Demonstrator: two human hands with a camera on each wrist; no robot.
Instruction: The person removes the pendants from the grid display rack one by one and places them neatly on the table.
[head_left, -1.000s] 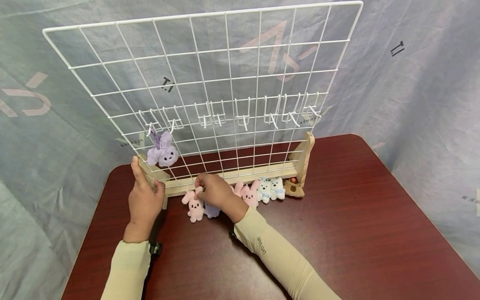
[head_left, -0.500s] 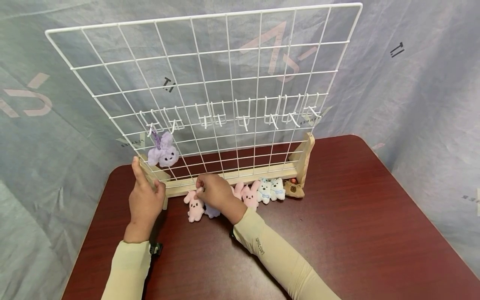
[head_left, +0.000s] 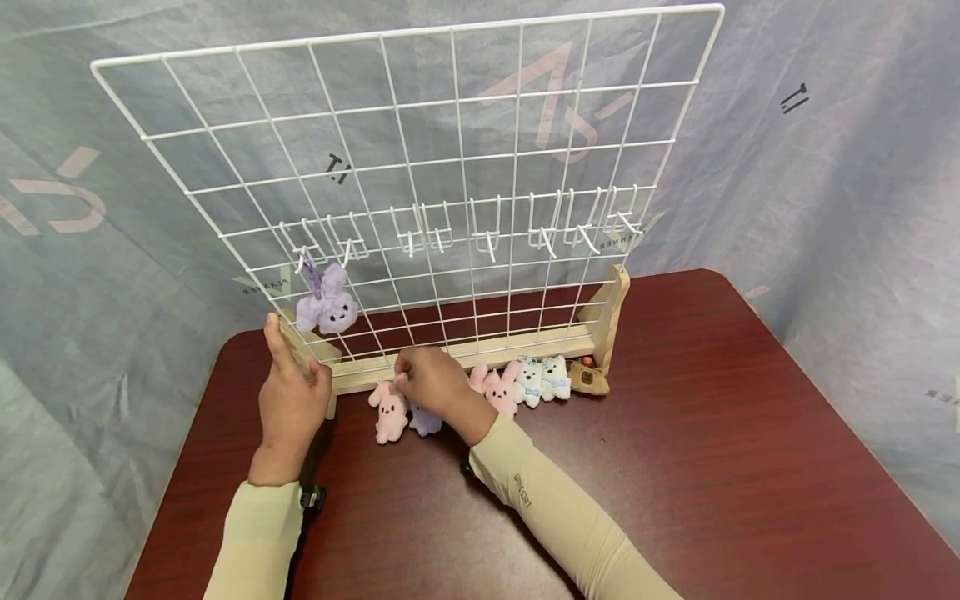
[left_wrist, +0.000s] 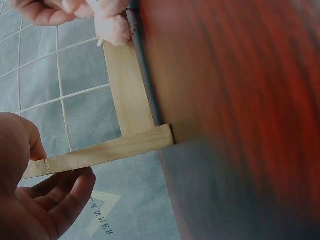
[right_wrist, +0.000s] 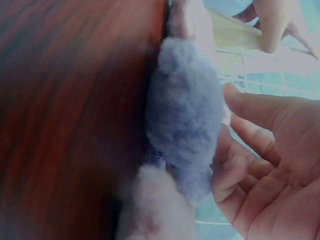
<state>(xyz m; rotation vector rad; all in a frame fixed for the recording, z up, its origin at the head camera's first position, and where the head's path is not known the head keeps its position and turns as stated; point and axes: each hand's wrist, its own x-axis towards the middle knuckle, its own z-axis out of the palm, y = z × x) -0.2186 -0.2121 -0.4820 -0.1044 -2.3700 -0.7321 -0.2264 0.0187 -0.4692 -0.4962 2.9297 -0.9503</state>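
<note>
In the head view my left hand (head_left: 291, 408) grips the left wooden side post of a white wire grid rack (head_left: 465, 158); the left wrist view shows thumb and fingers on both sides of that post (left_wrist: 100, 154). My right hand (head_left: 438, 383) is bent over the row of small plush toys, its thumb and finger pinching at the ear top of a pink bunny plush (head_left: 391, 417). What lies between the fingertips is mostly hidden. Beside it, partly under the right hand, sits a purple bunny plush (head_left: 425, 422), large in the right wrist view (right_wrist: 185, 107).
Another purple bunny plush (head_left: 327, 307) hangs from the leftmost hook. Several white hooks (head_left: 489, 242) line the grid. Along the wooden base (head_left: 558, 340) sit a pink bunny (head_left: 501, 392), white plush toys (head_left: 529, 383) and a brown plush (head_left: 587, 379) on the dark red table (head_left: 720, 467).
Very little differs. My right hand and the pink bunny plush have shifted slightly to the right, and the bunny's ear shows less beside the fingers. My left hand stays on the post.
</note>
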